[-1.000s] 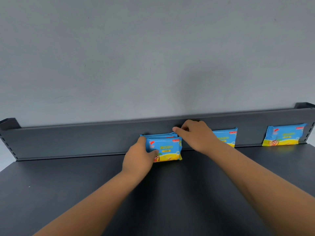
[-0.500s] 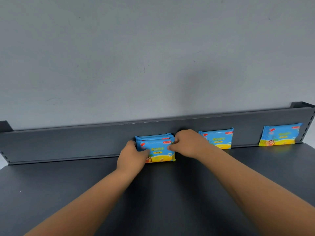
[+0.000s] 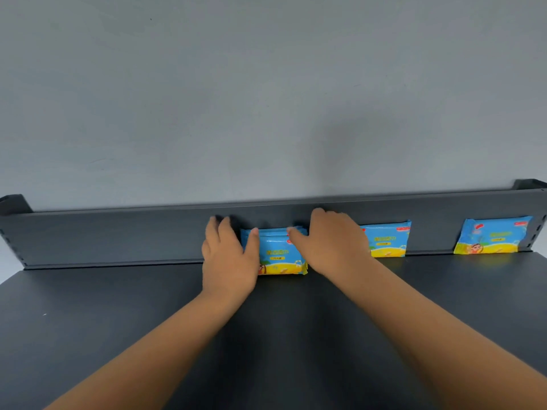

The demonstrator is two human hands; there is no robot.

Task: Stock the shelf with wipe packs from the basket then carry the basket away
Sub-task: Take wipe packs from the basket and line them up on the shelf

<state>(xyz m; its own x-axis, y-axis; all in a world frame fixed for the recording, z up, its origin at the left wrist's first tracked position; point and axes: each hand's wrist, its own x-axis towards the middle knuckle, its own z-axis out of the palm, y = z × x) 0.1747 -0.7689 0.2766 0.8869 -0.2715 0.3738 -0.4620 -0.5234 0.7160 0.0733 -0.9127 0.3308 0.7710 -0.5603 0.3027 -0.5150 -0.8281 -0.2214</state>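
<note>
We see a dark shelf (image 3: pixel 88 321) with a low back panel (image 3: pixel 118 235) standing against a grey wall (image 3: pixel 266 99). Three groups of blue-and-yellow wipe packs stand upright along the back panel. The middle stack (image 3: pixel 279 255) holds several packs set one behind another, their top edges showing in a row behind the front pack. A second pack (image 3: pixel 387 239) stands just to the right of it, partly hidden by the right hand, and a third pack (image 3: pixel 492 236) stands well apart near the shelf's right end.

Our left hand (image 3: pixel 228 258) lies against the left side of the stack, fingers extended upward toward the panel and the thumb resting over the front pack's upper left corner. Our right hand (image 3: pixel 331 247) lies against the stack's right side, palm down, fingers spread loosely, with the thumb touching the top right corner of the front pack. Both hands are flat and open, pressing the stack between them; neither is closed in a grasp. Both forearms reach in from the lower edge of the view across the bare shelf surface. The fingertips of both hands are blurred.
</note>
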